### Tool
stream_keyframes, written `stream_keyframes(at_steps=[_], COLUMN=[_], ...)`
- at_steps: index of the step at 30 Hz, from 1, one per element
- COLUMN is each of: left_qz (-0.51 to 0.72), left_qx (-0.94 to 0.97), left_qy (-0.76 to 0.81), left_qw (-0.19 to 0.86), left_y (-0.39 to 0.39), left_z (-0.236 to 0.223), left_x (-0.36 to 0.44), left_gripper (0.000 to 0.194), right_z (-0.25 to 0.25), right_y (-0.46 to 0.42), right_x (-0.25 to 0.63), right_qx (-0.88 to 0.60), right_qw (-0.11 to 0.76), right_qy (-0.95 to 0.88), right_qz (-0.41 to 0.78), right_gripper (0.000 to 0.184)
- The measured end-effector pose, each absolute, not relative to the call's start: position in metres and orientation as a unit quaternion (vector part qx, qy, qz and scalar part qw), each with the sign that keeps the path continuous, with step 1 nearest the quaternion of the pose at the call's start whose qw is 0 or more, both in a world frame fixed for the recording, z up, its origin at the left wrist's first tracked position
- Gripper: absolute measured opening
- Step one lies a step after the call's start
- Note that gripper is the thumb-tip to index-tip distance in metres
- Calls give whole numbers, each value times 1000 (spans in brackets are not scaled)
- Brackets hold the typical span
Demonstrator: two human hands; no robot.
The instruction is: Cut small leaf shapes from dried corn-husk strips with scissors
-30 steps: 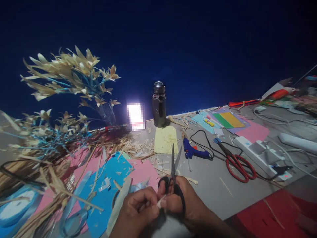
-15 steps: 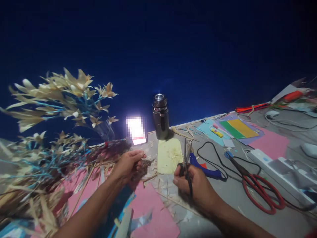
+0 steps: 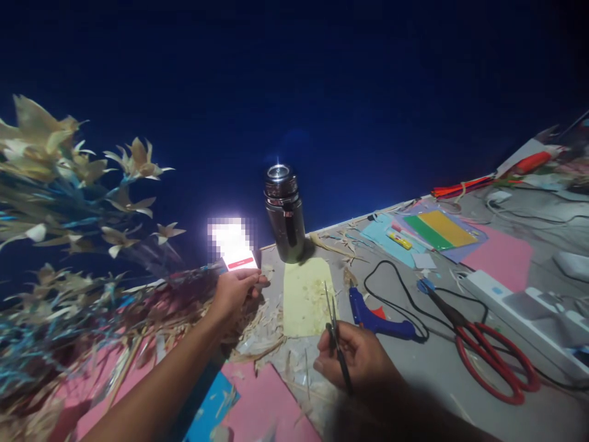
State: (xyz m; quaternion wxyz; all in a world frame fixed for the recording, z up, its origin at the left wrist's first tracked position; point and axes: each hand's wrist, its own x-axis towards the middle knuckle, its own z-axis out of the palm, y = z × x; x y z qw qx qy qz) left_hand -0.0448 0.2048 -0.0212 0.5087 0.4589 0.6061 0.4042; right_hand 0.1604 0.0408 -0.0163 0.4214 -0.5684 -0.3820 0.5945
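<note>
My left hand (image 3: pixel 234 301) is at the lower end of a rectangular white-screened phone (image 3: pixel 232 245), left of centre in the frame. From my fingers the phone lies straight up the frame, its long axis slanting from upper left to lower right, so its short bottom edge is the part that meets my hand. My thumb and forefinger are close together there, but with the glare I can't tell whether they pinch that edge or only rest against it. The left hand is clearly the nearer; the right is well apart from it.

My right hand (image 3: pixel 358 357), lower down and right of centre, is closed around the handles of slim black-handled steel scissors (image 3: pixel 334 331). They point up the frame, leaning a little left, blades slightly parted, with the tips over the right side of a pale yellow rectangular sheet (image 3: pixel 297 301).

A tall dark metallic flask (image 3: pixel 286 230) stands upright just right of the phone. A blue plastic glue gun (image 3: pixel 381 320) lies just beside my right hand, with large red-handled shears (image 3: pixel 494 362) farther right. Cream-coloured petalled flowers (image 3: pixel 138 161) on blue stems crowd the left of the frame.
</note>
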Motion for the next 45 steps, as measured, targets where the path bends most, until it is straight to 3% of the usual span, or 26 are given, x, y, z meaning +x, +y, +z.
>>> stream_keyframes(at_steps=[6,11,16,20,22,25,29,32,39,42,45], left_qz=[385,351,323,367,375,388,401,406,358,315,246], left_qx=[472,570,519,481,479,496,528,548,563,588,687], left_qy=[597,541,468,517,556,564,550,538,495,456,441], left_qw=[523,509,639,605,567,534,507,494,556,590,523], left_y=[155,88,-3,-41,-44,-42,-37,-29,11,37,79], left_z=[19,51,29,10,11,14,7,2,20,29,30], left_x=[-75,-75,-28,-3,-3,-9,-11,-10,-2,-3,-11], left_gripper=[40,30,59,55,51,47,44,45,40,45,51], right_z=[-24,-19,-25,-35,-36,-34,-30,-29,-33,-32,-27], right_y=[43,33,9,-7,-10,-8,2,13,35,40,45], right_x=[169,166,154,142,138,137,143,151,170,175,176], right_qx=[-559,-500,-403,-427,-429,-400,-343,-310,-326,-343,-361], right_qw=[423,401,320,344,360,354,345,343,370,414,468], right_qy=[-423,-472,-533,-641,-667,-649,-599,-587,-521,-472,-416], right_qz=[574,605,671,537,491,542,636,665,696,699,691], right_gripper=[30,28,17,12,15,6,36,42,38,26,25])
